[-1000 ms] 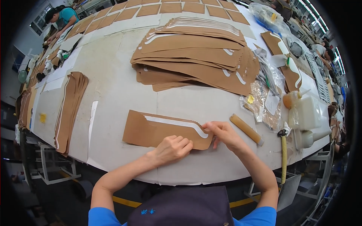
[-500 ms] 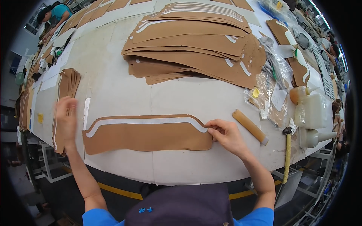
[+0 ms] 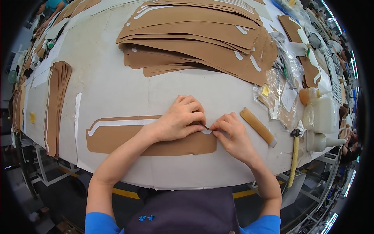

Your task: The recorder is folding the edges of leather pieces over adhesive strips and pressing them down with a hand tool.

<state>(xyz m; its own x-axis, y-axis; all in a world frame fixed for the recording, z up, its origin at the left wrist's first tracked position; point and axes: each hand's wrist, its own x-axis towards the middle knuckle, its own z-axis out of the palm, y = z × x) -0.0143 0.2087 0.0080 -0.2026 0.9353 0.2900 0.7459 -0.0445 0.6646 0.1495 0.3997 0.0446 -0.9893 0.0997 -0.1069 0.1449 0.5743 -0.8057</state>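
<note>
A flat brown leather-like panel point(image 3: 117, 138) lies before me, with a white strip point(image 3: 117, 123) following its shaped upper edge. My left hand point(image 3: 183, 119) reaches across it, fingers closed on the panel's edge near the upper right corner. Close beside it, my right hand point(image 3: 231, 134) pinches the same edge at the strip's right end. Between the two hands a short bit of the edge is lifted and turned up. My left hand and forearm hide part of the strip.
Brown panels lie in a large stack point(image 3: 194, 43) at the back and a narrow stack point(image 3: 58, 105) at left. To the right are a tan bar point(image 3: 258, 127), a hammer with a yellow-wrapped handle point(image 3: 294, 160), plastic bags point(image 3: 282, 97) and a white bottle point(image 3: 324, 115).
My left hand has come from the narrow stack at left across to the panel's upper right edge. My right hand stays there, and the edge between them is now turned up.
</note>
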